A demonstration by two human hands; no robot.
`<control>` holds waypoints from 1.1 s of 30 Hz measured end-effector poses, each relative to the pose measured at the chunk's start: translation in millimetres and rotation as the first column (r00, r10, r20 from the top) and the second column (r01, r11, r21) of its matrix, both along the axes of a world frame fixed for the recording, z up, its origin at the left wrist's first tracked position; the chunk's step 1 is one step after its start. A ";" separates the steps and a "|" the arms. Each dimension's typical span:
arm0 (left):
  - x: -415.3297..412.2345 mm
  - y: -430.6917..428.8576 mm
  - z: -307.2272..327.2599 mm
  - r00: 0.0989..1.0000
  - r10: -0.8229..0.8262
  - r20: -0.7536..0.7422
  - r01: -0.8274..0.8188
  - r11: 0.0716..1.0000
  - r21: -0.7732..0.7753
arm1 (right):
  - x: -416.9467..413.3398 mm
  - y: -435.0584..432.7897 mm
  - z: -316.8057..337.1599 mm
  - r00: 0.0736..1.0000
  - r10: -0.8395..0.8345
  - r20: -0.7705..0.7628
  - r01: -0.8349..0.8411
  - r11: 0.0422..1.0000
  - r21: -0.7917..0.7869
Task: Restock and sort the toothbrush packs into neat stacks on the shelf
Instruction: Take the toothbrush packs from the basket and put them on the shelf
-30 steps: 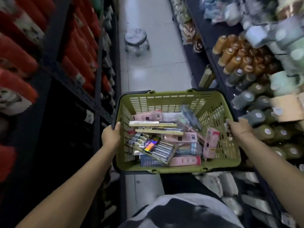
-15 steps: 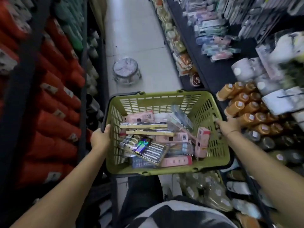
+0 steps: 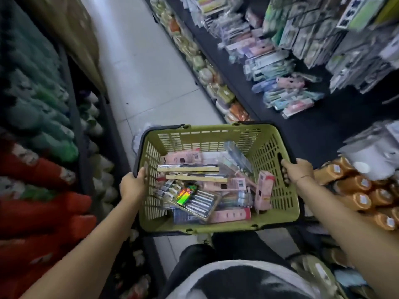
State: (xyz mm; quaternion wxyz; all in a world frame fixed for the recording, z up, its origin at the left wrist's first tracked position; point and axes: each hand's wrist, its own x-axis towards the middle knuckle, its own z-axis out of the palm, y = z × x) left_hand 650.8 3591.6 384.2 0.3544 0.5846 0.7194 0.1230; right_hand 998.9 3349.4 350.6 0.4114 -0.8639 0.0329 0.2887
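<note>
An olive-green plastic basket [image 3: 207,135] is carried in front of me over the aisle floor. Inside lie several toothbrush packs [image 3: 195,198], pink, clear and holographic, jumbled on top of each other; one pink pack [image 3: 264,189] stands on end at the right. My left hand [image 3: 131,187] grips the basket's left rim. At the right wall my right hand [image 3: 296,170] grips the side, fingers curled through its slot. On the dark shelf [image 3: 287,130] to the right lie loose piles of toothbrush packs [image 3: 289,100].
Orange-capped bottles [image 3: 356,190] and white packages [image 3: 371,154] fill the right shelf near my right arm. Red and green bottles [image 3: 38,169] line the left shelf. The pale tiled aisle floor [image 3: 146,72] runs ahead. More packaged goods [image 3: 207,70] sit low along the right.
I have moved forward along the aisle with the basket; the small stool on the floor has passed behind the basket, and the toothbrush shelf on the right is now close. Both hands keep their grip.
</note>
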 end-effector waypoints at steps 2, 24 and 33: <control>30.5 49.9 4.6 0.999 -0.037 0.001 0.037 0.999 0.004 | 15.0 37.3 2.6 0.999 -0.046 0.005 0.046 0.999 0.015; 385.3 493.4 7.8 0.907 -0.416 0.068 0.416 0.909 0.025 | 220.0 348.2 5.5 0.884 -0.467 -0.034 0.466 0.884 -0.017; 485.4 600.8 -30.3 0.764 -0.645 -0.016 0.645 0.764 -0.017 | 213.6 407.9 -22.5 0.797 -0.604 -0.019 0.599 0.794 -0.103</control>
